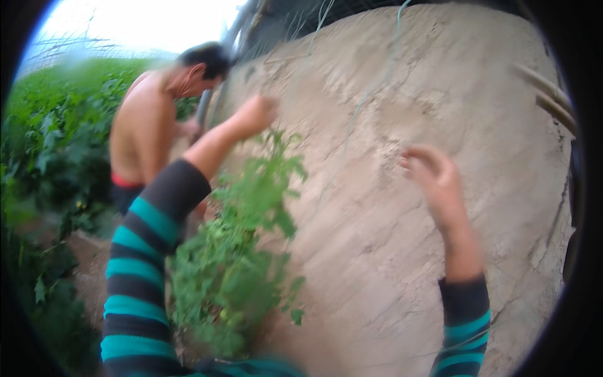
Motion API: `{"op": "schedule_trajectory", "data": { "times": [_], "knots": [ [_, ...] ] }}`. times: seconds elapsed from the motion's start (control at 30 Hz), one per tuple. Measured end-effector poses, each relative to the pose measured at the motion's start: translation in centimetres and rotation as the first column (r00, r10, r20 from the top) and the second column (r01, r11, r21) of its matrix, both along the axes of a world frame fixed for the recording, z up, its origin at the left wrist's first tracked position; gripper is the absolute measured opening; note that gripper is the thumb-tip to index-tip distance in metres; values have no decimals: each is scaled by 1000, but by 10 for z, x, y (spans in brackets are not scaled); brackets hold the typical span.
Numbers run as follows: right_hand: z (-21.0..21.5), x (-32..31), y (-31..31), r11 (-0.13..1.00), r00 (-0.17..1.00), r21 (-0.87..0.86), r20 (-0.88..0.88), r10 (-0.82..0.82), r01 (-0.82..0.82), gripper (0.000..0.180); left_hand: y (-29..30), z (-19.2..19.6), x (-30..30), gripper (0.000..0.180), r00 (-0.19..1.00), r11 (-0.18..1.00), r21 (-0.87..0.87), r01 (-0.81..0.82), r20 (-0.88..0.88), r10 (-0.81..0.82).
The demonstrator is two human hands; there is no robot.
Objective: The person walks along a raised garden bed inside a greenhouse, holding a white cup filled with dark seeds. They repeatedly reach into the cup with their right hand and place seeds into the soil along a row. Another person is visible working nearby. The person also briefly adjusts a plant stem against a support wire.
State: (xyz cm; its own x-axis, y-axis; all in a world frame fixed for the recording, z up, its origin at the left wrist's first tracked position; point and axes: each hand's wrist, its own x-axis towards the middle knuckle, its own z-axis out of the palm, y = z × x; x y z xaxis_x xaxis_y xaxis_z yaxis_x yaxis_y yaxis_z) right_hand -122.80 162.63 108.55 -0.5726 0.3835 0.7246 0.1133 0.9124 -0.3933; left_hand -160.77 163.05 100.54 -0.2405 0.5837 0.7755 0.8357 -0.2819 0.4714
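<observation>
A tall leafy green plant (235, 264) with small round green fruit stands in front of me, somewhat left of centre. My left hand (256, 115) is raised just above its top shoots, fingers curled closed; blur hides what is in them. On the right, my right hand (434, 173) is held up before the earth wall, its fingers curved and a gap showing between them. Nothing can be made out in that hand. A thin pale green string (361, 103) hangs down the wall between my two hands.
A sloping, cracked earth wall (377, 251) fills the middle and right. At the left, a shirtless person (147, 125) bends forward beside a pole (204, 107). Dense green crop rows (50, 138) lie behind. Wooden poles (546, 94) jut out at the far right.
</observation>
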Motion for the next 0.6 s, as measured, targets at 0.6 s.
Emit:
{"op": "schedule_trajectory", "data": {
  "times": [0.6],
  "knots": [
    [254,-241,101,467,925,804,-366,-99,368,28,35,-1,20,25,686,830,185,526,484,-543]
  ]
}}
